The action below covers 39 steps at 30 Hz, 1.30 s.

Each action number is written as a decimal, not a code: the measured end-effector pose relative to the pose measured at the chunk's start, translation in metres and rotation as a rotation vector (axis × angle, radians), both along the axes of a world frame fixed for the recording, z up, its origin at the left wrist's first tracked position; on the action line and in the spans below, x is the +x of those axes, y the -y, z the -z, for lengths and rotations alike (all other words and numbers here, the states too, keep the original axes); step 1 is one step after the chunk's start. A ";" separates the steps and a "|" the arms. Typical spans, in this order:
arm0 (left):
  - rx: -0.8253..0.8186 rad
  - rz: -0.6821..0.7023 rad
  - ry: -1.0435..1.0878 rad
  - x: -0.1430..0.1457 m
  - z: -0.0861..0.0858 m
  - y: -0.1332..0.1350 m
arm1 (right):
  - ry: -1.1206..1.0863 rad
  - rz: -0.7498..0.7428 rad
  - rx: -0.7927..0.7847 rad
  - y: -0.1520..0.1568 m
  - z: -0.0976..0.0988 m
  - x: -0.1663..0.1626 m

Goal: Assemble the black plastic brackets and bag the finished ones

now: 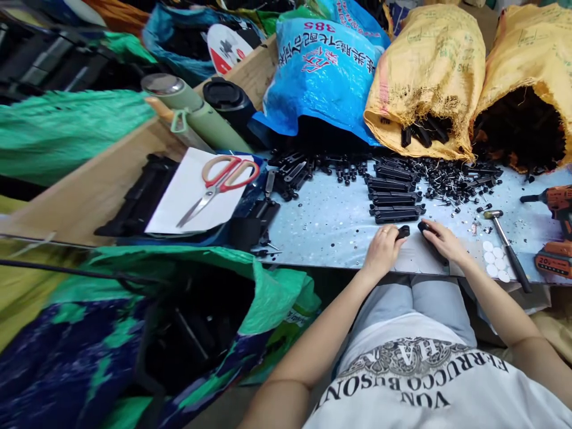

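Note:
My left hand [382,249] rests on the pale blue table [330,220], fingers curled round a small black plastic part [403,232]. My right hand [440,239] lies just right of it, closed on a longer black plastic piece [429,238]. The two black parts nearly meet between my hands. Right behind them lies a stack of long black plastic bars [395,196]. Loose small black parts and pins [451,179] are scattered across the table behind that stack.
A hammer [504,238], white discs [495,262] and an orange drill [556,205] lie right. Two yellow sacks [429,71] and a blue sack [322,65] of black parts stand behind. Scissors [221,182] rest on paper left; a green bag [201,322] gapes below.

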<state>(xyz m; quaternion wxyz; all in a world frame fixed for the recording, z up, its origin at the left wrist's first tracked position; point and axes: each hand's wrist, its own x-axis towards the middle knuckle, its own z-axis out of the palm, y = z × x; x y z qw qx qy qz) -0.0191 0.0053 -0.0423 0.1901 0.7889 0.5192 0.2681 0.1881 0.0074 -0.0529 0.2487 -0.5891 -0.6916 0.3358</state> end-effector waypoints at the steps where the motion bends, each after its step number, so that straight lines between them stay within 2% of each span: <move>1: -0.038 0.043 0.065 0.006 -0.002 0.000 | -0.201 0.005 -0.057 -0.001 0.000 0.000; 3: -0.132 0.101 0.180 0.017 -0.007 0.001 | -0.508 0.053 -0.189 -0.002 -0.003 -0.002; 6: -0.251 0.129 0.314 0.027 -0.014 0.001 | -0.692 0.122 -0.293 0.002 -0.011 -0.006; 10: -0.405 0.041 0.470 0.032 -0.017 0.001 | -0.675 0.091 -0.234 0.007 -0.016 -0.008; 13: -0.434 -0.038 0.512 0.031 -0.016 0.003 | -0.566 0.005 -0.154 0.008 -0.014 -0.001; 17: -0.513 -0.025 0.545 0.029 -0.017 0.005 | -0.493 -0.037 -0.088 0.007 -0.013 0.008; 21: -0.421 -0.100 0.583 0.026 -0.021 0.004 | -0.503 -0.053 -0.120 0.008 -0.017 0.007; 24: -0.368 -0.083 0.564 0.026 -0.025 0.004 | -0.573 0.078 -0.186 0.008 -0.023 0.003; 27: -0.404 -0.033 0.541 0.030 -0.024 0.007 | -0.701 0.152 -0.260 0.005 -0.028 -0.001; 32: -0.452 -0.063 0.606 0.036 -0.012 0.011 | -0.719 0.101 -0.256 0.002 -0.030 -0.008; 39: -0.206 0.026 0.511 0.036 -0.010 0.006 | -0.667 0.117 -0.207 0.009 -0.026 -0.006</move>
